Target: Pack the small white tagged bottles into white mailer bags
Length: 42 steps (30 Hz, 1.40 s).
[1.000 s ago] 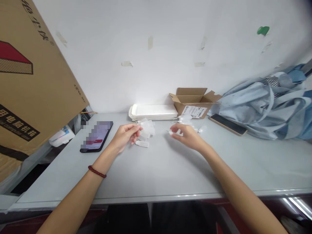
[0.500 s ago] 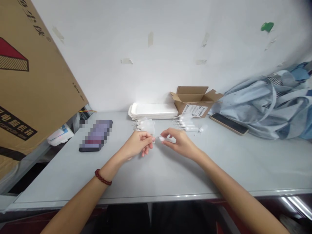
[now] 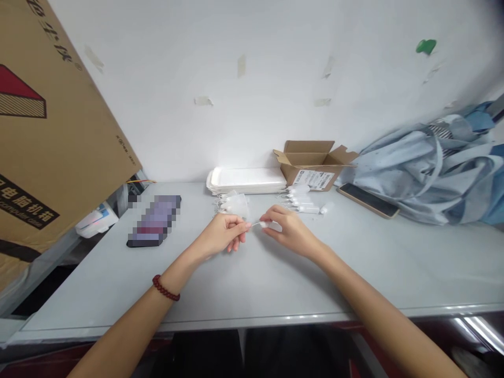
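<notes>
Over the middle of the grey table (image 3: 252, 273), my two hands meet fingertip to fingertip. My left hand (image 3: 222, 235) is closed in a pinch on a small clear piece that I cannot make out. Pinched in my right hand (image 3: 284, 231) is a small white plastic vial (image 3: 271, 225), its thin tip pointing toward the left fingers. Just behind the left hand lies a pile of clear plastic caps (image 3: 235, 203). A row of white vials (image 3: 304, 201) lies behind the right hand.
A stack of white trays (image 3: 247, 179) and an open cardboard box (image 3: 312, 164) stand by the wall. A phone (image 3: 154, 220) lies at the left, another phone (image 3: 368, 200) at the right beside blue cloth (image 3: 433, 168). A large carton (image 3: 47, 121) leans at the left.
My hands came together from apart: the left moved right and toward me from the cap pile, the right moved left from the vial row with a vial. Since half a second ago little has moved.
</notes>
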Each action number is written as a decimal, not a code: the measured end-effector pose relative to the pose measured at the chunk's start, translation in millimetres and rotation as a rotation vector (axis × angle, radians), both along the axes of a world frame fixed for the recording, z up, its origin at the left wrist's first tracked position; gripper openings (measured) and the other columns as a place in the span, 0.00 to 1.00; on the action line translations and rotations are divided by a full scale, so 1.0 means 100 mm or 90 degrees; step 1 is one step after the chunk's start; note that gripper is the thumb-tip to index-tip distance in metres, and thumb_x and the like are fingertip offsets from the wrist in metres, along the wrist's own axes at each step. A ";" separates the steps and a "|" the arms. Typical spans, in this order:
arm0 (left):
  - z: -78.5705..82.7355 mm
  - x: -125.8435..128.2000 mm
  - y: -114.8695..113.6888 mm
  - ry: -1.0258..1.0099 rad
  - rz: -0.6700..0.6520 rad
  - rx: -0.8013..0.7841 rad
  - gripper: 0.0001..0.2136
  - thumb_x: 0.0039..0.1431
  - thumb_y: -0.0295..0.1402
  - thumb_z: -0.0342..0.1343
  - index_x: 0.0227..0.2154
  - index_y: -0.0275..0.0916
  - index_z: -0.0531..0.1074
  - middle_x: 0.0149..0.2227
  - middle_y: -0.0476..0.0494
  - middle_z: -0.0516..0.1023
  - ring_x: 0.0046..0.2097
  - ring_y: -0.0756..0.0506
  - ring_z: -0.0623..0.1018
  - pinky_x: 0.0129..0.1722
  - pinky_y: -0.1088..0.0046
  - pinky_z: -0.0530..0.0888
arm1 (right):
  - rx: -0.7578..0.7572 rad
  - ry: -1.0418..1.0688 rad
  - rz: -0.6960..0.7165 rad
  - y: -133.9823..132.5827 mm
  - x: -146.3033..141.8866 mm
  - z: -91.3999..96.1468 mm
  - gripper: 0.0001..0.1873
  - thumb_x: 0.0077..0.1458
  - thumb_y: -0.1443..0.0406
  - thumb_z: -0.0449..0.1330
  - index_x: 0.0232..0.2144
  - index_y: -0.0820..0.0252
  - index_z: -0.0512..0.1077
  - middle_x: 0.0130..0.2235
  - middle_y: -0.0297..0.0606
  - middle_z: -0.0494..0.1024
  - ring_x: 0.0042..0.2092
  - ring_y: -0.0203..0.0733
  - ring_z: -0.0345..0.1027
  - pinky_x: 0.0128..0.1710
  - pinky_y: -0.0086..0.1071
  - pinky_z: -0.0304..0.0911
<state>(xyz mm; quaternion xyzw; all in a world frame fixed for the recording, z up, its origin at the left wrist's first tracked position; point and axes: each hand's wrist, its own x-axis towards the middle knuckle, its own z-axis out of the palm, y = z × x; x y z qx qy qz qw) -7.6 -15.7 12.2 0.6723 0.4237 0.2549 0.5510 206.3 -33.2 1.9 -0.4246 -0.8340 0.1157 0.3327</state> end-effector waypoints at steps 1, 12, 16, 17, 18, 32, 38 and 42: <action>0.00 0.00 0.00 0.001 -0.006 -0.003 0.16 0.57 0.43 0.55 0.24 0.34 0.69 0.21 0.49 0.72 0.18 0.54 0.69 0.15 0.80 0.64 | -0.003 -0.003 -0.003 0.00 0.00 0.00 0.06 0.54 0.70 0.58 0.37 0.62 0.71 0.36 0.41 0.72 0.35 0.39 0.67 0.37 0.34 0.63; 0.01 0.00 -0.03 -0.004 -0.062 -0.015 0.10 0.57 0.37 0.55 0.31 0.34 0.71 0.25 0.48 0.74 0.20 0.54 0.70 0.17 0.80 0.65 | -0.083 -0.003 -0.066 0.03 0.04 0.04 0.07 0.57 0.65 0.58 0.37 0.63 0.73 0.34 0.41 0.76 0.34 0.40 0.67 0.34 0.32 0.59; 0.00 -0.01 -0.01 -0.003 0.004 0.021 0.11 0.58 0.38 0.54 0.33 0.34 0.71 0.26 0.48 0.73 0.20 0.54 0.70 0.16 0.80 0.64 | -0.169 0.018 0.005 -0.04 0.00 0.12 0.12 0.60 0.60 0.54 0.34 0.62 0.73 0.31 0.37 0.76 0.29 0.35 0.64 0.30 0.29 0.56; 0.00 -0.01 -0.01 -0.002 0.009 0.026 0.11 0.58 0.38 0.54 0.33 0.34 0.71 0.26 0.48 0.73 0.20 0.54 0.70 0.16 0.80 0.64 | -0.184 0.022 0.022 -0.05 -0.01 0.14 0.13 0.60 0.59 0.53 0.33 0.62 0.73 0.31 0.36 0.76 0.29 0.35 0.63 0.29 0.28 0.56; 0.00 -0.01 -0.01 -0.002 0.007 0.028 0.11 0.58 0.38 0.54 0.34 0.34 0.71 0.26 0.48 0.74 0.20 0.54 0.70 0.16 0.80 0.65 | -0.195 0.025 0.035 -0.07 -0.02 0.15 0.14 0.60 0.58 0.53 0.33 0.62 0.73 0.30 0.36 0.75 0.29 0.34 0.63 0.29 0.28 0.55; 0.04 0.00 -0.03 0.002 -0.020 0.025 0.11 0.58 0.38 0.53 0.33 0.34 0.71 0.25 0.48 0.73 0.21 0.54 0.70 0.18 0.79 0.65 | -0.220 0.023 0.047 -0.10 -0.03 0.19 0.16 0.60 0.57 0.52 0.30 0.62 0.72 0.26 0.33 0.70 0.28 0.33 0.58 0.28 0.28 0.52; 0.05 0.01 -0.03 0.002 -0.016 0.028 0.11 0.58 0.39 0.53 0.32 0.34 0.71 0.25 0.48 0.73 0.20 0.54 0.70 0.18 0.79 0.65 | -0.224 0.022 0.046 -0.10 -0.03 0.19 0.16 0.60 0.57 0.52 0.27 0.62 0.70 0.24 0.31 0.66 0.26 0.32 0.55 0.28 0.28 0.51; 0.04 0.01 -0.05 0.007 -0.019 0.041 0.11 0.57 0.40 0.53 0.32 0.35 0.71 0.25 0.48 0.73 0.21 0.54 0.70 0.18 0.79 0.65 | -0.242 0.020 0.054 -0.10 -0.03 0.19 0.17 0.60 0.57 0.52 0.26 0.62 0.70 0.23 0.30 0.65 0.26 0.32 0.54 0.27 0.28 0.50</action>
